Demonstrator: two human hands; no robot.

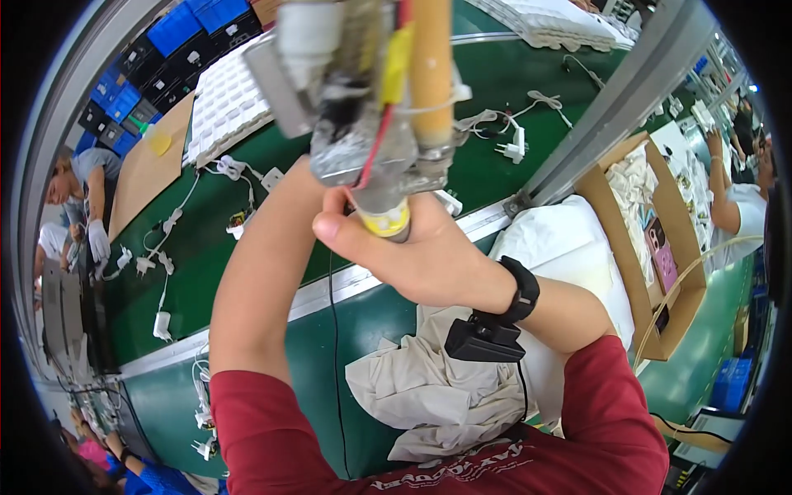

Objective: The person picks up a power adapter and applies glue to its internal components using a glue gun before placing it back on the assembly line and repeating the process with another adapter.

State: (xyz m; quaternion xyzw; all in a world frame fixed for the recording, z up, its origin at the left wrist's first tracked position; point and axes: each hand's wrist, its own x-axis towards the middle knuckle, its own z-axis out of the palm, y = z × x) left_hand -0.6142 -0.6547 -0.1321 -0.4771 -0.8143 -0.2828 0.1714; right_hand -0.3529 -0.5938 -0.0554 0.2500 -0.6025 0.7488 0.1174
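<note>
A hanging cylindrical tool (363, 148), wrapped in clear plastic and bound with red and yellow strips, fills the upper middle and is blurred in part. My right hand (429, 256) curls around its lower end, beside a yellow band, with the thumb and fingers closed there. I cannot make out the exact kind of tool. My left forearm (260, 272) reaches up behind it, and the left hand itself is hidden by the tool. A black strap with a small black box (487, 338) is on my right wrist, and a thin cable runs down from it.
White plugs with cords, such as one plug (513, 147), lie along the green conveyor (198, 272). White moulded trays (231, 103) stand beyond. A metal post (610, 107) slants at right, near a cardboard box (689, 272). Cream cloth (437, 379) lies before me. Other people work at both sides.
</note>
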